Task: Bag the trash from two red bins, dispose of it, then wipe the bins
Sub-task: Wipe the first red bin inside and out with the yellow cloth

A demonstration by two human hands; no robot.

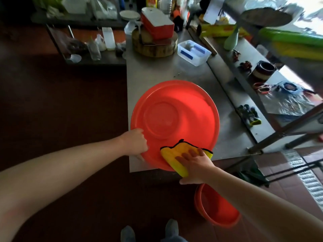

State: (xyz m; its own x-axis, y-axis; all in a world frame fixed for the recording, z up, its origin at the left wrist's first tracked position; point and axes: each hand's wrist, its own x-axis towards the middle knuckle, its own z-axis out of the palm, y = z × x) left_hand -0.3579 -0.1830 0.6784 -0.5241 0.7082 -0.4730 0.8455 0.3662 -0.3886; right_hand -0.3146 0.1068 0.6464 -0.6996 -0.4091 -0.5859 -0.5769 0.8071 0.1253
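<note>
A large round red bin [183, 109] lies on the steel table [157, 70], its near rim hanging over the front edge. My left hand [137, 143] grips the rim on the near left side, fingers curled round it. My right hand [195, 163] presses a yellow cloth [174, 154] with a black border flat against the bin's near rim, fingers straight. A second red bin [216, 210] stands on the floor below the table, partly hidden behind my right forearm.
At the table's far end are a round wooden block [153, 46] with a red box [157, 23] on it and a white plastic tub [194, 52]. A steel shelf [244, 88] on the right carries jars, scissors and foil. My feet [148, 232] stand on dark floor.
</note>
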